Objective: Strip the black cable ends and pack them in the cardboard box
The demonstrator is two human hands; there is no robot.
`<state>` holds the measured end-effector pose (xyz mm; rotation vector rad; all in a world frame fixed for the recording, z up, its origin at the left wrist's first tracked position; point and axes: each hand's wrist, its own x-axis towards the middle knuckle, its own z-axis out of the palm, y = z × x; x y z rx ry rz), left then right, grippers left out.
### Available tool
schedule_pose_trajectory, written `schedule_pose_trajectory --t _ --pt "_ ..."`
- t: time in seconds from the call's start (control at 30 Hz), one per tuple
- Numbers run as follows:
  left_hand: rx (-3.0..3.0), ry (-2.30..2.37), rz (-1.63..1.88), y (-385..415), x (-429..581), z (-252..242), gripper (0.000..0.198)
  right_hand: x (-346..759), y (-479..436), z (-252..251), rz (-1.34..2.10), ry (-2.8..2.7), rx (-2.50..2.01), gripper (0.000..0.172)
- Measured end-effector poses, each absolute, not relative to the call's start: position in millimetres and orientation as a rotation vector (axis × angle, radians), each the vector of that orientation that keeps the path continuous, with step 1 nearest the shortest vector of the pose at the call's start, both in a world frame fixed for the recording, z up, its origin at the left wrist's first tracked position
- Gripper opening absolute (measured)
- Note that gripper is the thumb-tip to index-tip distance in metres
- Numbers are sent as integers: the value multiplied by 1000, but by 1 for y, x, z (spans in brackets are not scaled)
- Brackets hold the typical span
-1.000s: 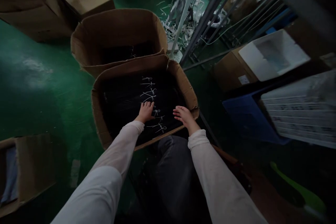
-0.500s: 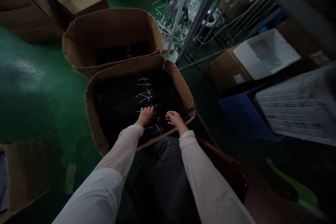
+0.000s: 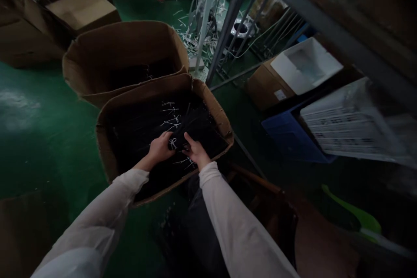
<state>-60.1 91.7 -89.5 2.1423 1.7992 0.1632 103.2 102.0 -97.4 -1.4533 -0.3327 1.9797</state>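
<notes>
Both hands reach into a near cardboard box [image 3: 146, 91] packed with bundles of thin black strands [image 3: 143, 126], each bound with white twist ties. My left hand [image 3: 160, 147] and my right hand [image 3: 196, 151] close from either side around one bundle [image 3: 190, 128], its white tie [image 3: 173, 142] showing between them. Its strands rise slightly from the pile. A second cardboard box [image 3: 124, 34] stands just beyond, holding more dark bundles in shadow. Both my sleeves are pale, and dark trousers show below the near box.
On the green floor behind the boxes lie white wire scraps [image 3: 195, 39] around a white pole [image 3: 203, 17]. Right of them stand metal shelf uprights [image 3: 231, 21], a white foam box [image 3: 304, 65], a blue crate [image 3: 286, 137] and a white plastic crate [image 3: 348, 124].
My hands have moved together and now grip one bundle instead of resting apart on the pile. The bundle's strands have risen a little, and the view has shifted.
</notes>
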Motion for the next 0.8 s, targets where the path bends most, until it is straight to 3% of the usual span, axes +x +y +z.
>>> schedule_pose_trajectory --t 0.17,0.33,0.47,0.63,0.8 --pt "2085 1687 416 58 -64 -69 62 66 90 -69 1778 -132 -937 35" --pt "2118 1725 788 37 -65 -88 64 56 81 -36 1652 -214 -964 21" --pt "2048 1911 1080 33 -77 -111 80 59 77 13 1616 -319 -943 16" --pt "2038 1958 1087 43 -94 -123 61 93 77 66 1542 -397 -895 8" --pt "2161 1848 828 66 -109 -95 50 130 102 61 1498 -254 -860 9"
